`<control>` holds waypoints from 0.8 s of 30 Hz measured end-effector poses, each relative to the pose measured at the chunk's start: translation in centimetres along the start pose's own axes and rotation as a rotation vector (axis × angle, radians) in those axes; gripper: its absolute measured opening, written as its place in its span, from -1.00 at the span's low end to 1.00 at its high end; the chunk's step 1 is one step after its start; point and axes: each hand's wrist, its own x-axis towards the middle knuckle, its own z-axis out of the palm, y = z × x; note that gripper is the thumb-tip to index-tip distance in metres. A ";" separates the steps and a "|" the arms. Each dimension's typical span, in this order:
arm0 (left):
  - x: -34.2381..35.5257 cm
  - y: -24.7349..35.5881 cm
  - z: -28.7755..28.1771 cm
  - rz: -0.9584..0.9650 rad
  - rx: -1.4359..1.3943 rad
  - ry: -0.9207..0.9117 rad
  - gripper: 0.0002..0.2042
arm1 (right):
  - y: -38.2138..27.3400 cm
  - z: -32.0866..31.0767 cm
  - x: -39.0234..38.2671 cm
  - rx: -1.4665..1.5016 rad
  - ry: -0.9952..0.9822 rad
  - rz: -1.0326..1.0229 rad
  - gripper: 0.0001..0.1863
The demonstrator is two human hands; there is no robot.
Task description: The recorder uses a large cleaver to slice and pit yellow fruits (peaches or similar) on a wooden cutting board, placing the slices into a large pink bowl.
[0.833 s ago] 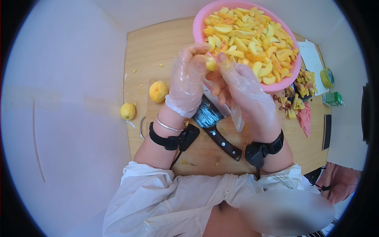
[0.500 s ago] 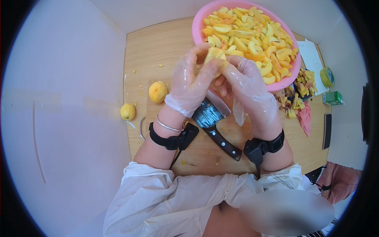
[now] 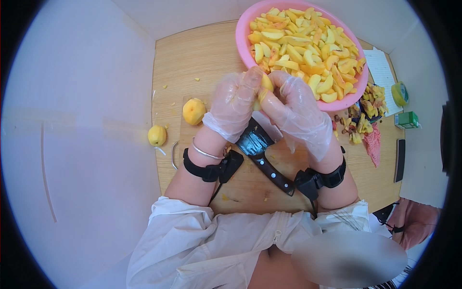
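In clear plastic gloves, my left hand (image 3: pixel 232 102) and my right hand (image 3: pixel 299 110) meet at the near rim of a pink basin (image 3: pixel 242 36). Both are closed on a piece of yellow peach (image 3: pixel 266 83), mostly covered by the fingers. Beneath them a cleaver (image 3: pixel 254 140) lies on the wooden cutting board (image 3: pixel 240 185), its dark riveted handle pointing toward me and to the right. Part of its blade is hidden by my hands. A peeled peach (image 3: pixel 194 111) rests at the board's left edge, and a smaller one (image 3: pixel 157 136) sits farther left on the table.
Peach slices (image 3: pixel 308 53) heap the basin. To its right lie a pile of peelings and pits (image 3: pixel 368 108), a pink cloth (image 3: pixel 372 144), paper (image 3: pixel 381 72), a tape roll (image 3: pixel 399 94), a green box (image 3: pixel 406 120) and a dark phone-like slab (image 3: pixel 399 160). Pale walls enclose the table.
My fingers have closed further over the peach piece, so less of it shows. Both hands have shifted slightly toward me, uncovering more slices. The cleaver and the whole peaches stay put.
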 end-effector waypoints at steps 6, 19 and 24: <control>-0.2 0.8 1.0 -0.027 -0.228 0.037 -0.50 | 0.1 0.8 -0.4 0.038 0.084 -0.114 -0.85; -0.1 -0.1 1.0 -0.049 -0.353 0.107 -0.58 | 0.0 0.4 -0.5 -0.151 0.131 -0.236 -0.80; 0.3 1.1 -0.4 -0.069 -0.329 0.042 -0.59 | -0.1 -0.7 -0.5 -0.354 0.169 -0.404 -0.83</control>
